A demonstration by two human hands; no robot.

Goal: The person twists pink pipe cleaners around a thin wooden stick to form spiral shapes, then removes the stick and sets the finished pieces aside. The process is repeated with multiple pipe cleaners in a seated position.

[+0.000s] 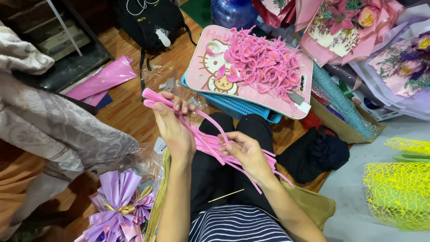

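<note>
At frame centre, the left hand [174, 130] and right hand [244, 152] clamp their fingers on a bundle of pink pipe cleaners [210, 141] above the lap. The wooden floor [130, 112] carries a pink tray [204, 76] of shaped pieces, upper centre; bouquets [345, 27] lie upper right.

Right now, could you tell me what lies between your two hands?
In the head view, a bundle of pink pipe cleaners spans from the left hand to the right hand, above black-trousered knees.

Black backpack [150, 20], purple bouquet [118, 206], yellow mesh [396, 192], blue water jug [234, 12].
</note>
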